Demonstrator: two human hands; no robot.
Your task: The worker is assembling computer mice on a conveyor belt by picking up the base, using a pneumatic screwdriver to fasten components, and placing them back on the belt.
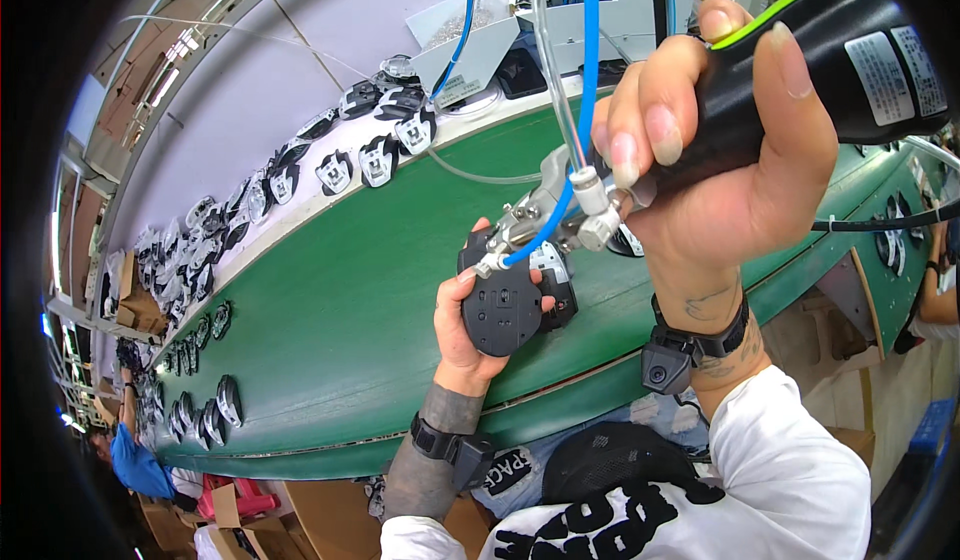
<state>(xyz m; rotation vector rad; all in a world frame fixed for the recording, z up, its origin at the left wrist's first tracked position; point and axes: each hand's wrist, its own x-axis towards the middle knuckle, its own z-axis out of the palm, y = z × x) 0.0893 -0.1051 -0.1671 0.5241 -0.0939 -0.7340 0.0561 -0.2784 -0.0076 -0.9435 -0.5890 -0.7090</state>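
My left hand is closed round a dark grey computer mouse base, with screw holes on its upward face. Another dark mouse part with a pale patch shows just behind it; whether it touches is hard to tell. My right hand is wrapped round a black electric screwdriver with a bright green lever along its top. The tool slants down to the left. Its metal screw-feed head, fitted with a clear and a blue air hose, reaches the upper edge of the base, and the contact point is hidden.
A green work surface curves across the view. Mouse shells line the pale ledge behind, and more black-and-white parts lie at left. White bin at back. A person in blue sits far left; another person's arm shows right.
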